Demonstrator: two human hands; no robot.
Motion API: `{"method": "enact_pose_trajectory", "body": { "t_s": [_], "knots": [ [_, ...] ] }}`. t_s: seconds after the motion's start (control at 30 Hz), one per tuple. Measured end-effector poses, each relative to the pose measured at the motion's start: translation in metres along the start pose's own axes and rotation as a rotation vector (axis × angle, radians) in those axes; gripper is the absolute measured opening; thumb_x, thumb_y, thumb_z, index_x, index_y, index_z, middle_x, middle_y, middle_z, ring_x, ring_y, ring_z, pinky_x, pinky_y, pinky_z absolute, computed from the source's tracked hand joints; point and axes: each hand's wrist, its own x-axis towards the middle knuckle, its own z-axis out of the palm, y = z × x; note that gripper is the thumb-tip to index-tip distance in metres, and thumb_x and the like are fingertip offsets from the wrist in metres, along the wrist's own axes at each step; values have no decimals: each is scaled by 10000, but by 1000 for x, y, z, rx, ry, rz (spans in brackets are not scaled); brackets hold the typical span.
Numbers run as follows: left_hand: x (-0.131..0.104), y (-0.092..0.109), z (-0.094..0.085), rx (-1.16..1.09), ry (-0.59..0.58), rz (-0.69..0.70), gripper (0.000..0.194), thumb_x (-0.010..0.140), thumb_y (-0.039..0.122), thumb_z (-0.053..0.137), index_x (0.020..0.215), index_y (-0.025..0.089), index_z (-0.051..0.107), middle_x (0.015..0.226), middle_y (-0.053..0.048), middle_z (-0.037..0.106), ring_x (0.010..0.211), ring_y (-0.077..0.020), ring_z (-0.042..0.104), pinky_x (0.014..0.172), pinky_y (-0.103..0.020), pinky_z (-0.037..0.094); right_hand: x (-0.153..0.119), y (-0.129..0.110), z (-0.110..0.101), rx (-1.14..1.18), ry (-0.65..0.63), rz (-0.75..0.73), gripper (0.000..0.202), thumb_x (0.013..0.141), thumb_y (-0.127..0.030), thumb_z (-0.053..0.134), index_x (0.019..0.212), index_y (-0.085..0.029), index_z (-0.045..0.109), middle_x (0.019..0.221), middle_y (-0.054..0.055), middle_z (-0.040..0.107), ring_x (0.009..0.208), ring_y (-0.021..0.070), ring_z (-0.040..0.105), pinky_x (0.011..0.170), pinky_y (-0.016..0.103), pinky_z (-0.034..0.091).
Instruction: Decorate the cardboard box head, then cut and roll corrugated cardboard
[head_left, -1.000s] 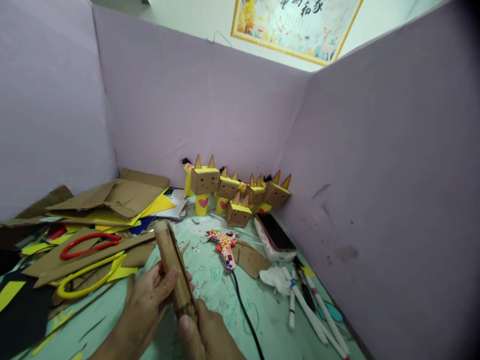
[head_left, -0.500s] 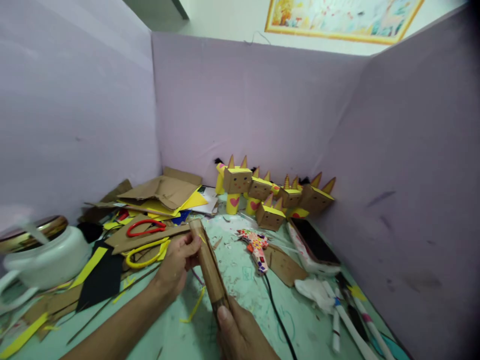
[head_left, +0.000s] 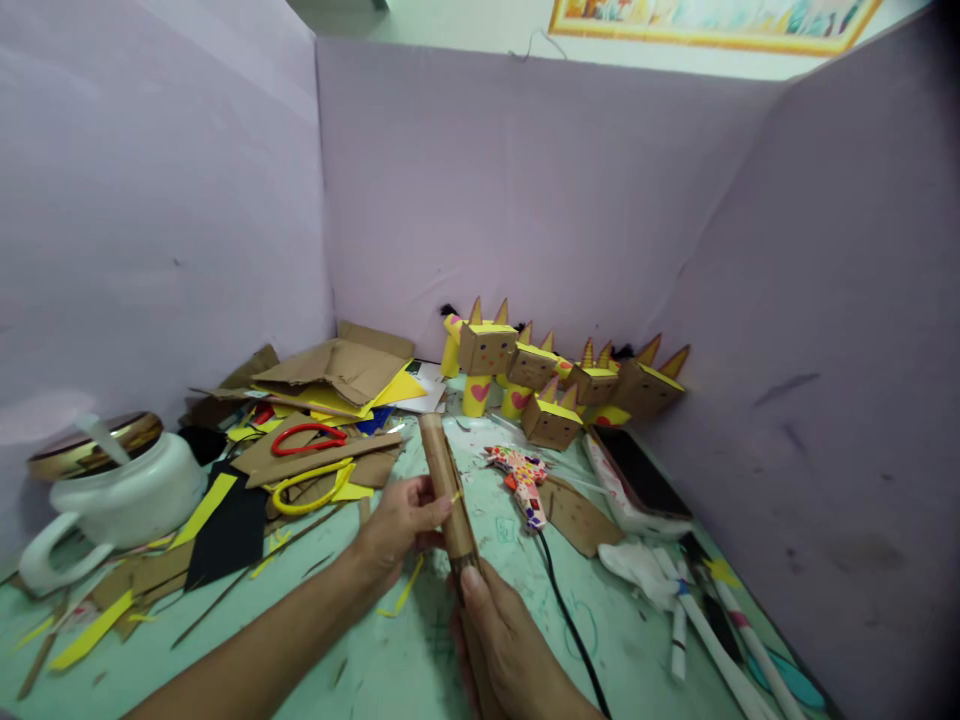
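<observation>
A long, narrow piece of folded brown cardboard (head_left: pixel 442 460) is held up over the table, its far end pointing away from me. The fingers and thumb of my left hand (head_left: pixel 409 520) press on its left side near the middle, beside a small yellow scrap. Lower down, my right hand (head_left: pixel 502 630) wraps round the near end, thumb on top. Left of the cardboard lie red-handled scissors (head_left: pixel 309 438) and yellow-handled scissors (head_left: pixel 313 488). To the right rests a patterned glue gun (head_left: pixel 523 480) with a black cord.
Several cardboard cat-like figures (head_left: pixel 487 350) stand along the back. A pile of cardboard sheets (head_left: pixel 337 370) lies at back left, a white pot (head_left: pixel 127 490) at far left. On the right are a phone (head_left: pixel 641 470) and pens. Lilac walls (head_left: pixel 525 180) enclose three sides.
The view has shifted slightly, so the scene sits differently in the frame. Both hands keep hold of the cardboard; my left hand is now closer to my right along it.
</observation>
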Motion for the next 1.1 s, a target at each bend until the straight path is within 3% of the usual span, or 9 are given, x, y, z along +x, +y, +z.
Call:
{"method": "enact_pose_trajectory", "body": {
  "t_s": [0.1,0.2,0.33,0.43,0.53,0.67,0.8,0.93,1.1],
  "knots": [
    [-5,-4,3,0,-49,-22,554,414,390,926,818,86,698,720,-91,717,621,-205,658,545,-275,524,-1,-3,-3,13,-15,42,578,865,-723,358,963,-184,541,615,-42,443,491,129,427,434,246,352],
    [-5,-2,2,-18,-97,-25,562,436,378,923,860,82,701,714,-79,709,625,-189,651,554,-257,525,-3,-10,-12,-85,-21,-50,473,868,-610,460,1017,-171,550,771,13,548,693,175,526,599,282,442],
    [-3,10,-6,-63,-150,-40,551,500,300,901,963,84,694,834,-115,724,735,-238,677,638,-328,568,-6,-27,-37,-343,-73,-164,426,860,-460,538,1149,-148,554,917,58,625,862,236,567,781,341,444],
    [1,25,-16,-116,-58,-11,334,659,291,791,932,139,672,813,-80,722,734,-240,678,630,-374,582,-8,-42,-57,-441,-107,-90,572,763,-434,686,1249,-166,546,1007,71,674,922,284,597,811,358,446],
    [5,38,-26,-150,54,-11,123,813,264,626,883,165,650,693,-40,699,615,-205,662,564,-356,575,-10,-51,-70,-361,-180,-63,711,681,-426,760,1308,-177,535,1162,81,663,1056,314,580,904,373,432],
    [7,49,-31,-171,111,-57,184,891,266,516,843,152,652,684,-55,714,575,-198,667,540,-323,560,-11,-52,-78,-136,-388,-65,888,656,-556,757,1376,-139,448,1307,114,584,1183,311,526,997,376,394],
    [5,53,-35,-179,124,-78,191,885,265,525,865,136,664,712,-55,732,603,-197,682,565,-307,557,-8,-44,-79,-104,-390,30,706,787,-682,573,1279,-177,534,1193,88,622,1099,253,568,904,343,438],
    [5,56,-39,-154,117,-125,199,832,184,495,878,100,670,701,-51,725,610,-214,685,577,-312,548,-4,-39,-77,-66,-271,97,589,757,-704,585,1039,-188,617,799,11,612,682,171,587,636,304,464],
    [7,52,-36,-97,87,-189,294,698,150,535,944,65,672,773,-119,728,660,-250,688,621,-377,567,-8,-43,-68,-122,-286,-1,713,762,-733,554,1211,-179,565,981,56,626,899,219,582,780,333,449]
  ]
}}
